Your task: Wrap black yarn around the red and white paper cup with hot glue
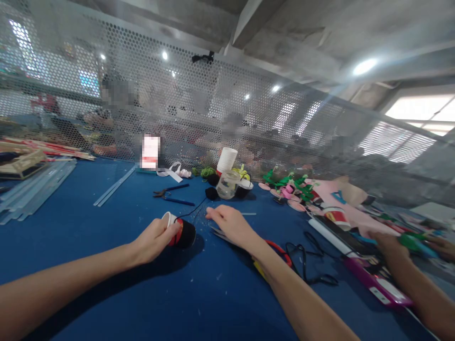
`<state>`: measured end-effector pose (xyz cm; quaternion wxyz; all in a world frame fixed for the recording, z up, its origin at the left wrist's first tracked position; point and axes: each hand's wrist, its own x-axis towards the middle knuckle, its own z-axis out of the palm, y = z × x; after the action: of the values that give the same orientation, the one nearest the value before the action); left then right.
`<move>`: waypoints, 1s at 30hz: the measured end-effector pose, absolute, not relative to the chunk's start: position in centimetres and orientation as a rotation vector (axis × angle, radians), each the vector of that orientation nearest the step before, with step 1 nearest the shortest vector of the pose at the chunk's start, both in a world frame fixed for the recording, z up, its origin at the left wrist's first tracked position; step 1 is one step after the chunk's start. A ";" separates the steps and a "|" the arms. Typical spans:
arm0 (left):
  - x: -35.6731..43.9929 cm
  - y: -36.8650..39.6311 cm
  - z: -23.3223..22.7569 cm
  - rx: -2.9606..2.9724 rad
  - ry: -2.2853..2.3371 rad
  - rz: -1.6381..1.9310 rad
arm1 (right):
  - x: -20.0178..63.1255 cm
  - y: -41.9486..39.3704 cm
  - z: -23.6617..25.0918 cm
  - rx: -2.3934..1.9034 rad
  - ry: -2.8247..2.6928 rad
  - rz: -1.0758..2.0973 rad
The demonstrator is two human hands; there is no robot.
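Observation:
My left hand is closed round the rim end of a paper cup, which lies tilted with its base to the right. Black yarn wraps the base end, and a red printed band shows beside it. A loose strand runs from the cup towards a black yarn ball. My right hand hovers just right of that strand, fingers curled together; whether they pinch anything is hidden. Beneath my right wrist lie scissors with red and yellow handles. Pliers with blue handles rest beyond the cup.
Stacked paper cups and a clear plastic cup stand by the perforated screen. A lit phone leans there. Clear strips lie left. Right are artificial flowers, a purple-ended glue gun and another person's arm.

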<state>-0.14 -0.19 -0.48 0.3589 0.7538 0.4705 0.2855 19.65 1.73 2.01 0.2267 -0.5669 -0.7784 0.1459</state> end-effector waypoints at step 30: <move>0.6 0.1 0.0 1.349 1.071 0.702 | 16.3 1.1 2.3 -0.967 -1.714 0.982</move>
<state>0.61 0.06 0.03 0.5979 0.5812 0.4616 0.3027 16.34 1.07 2.33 0.4537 -0.3918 -0.6946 0.3978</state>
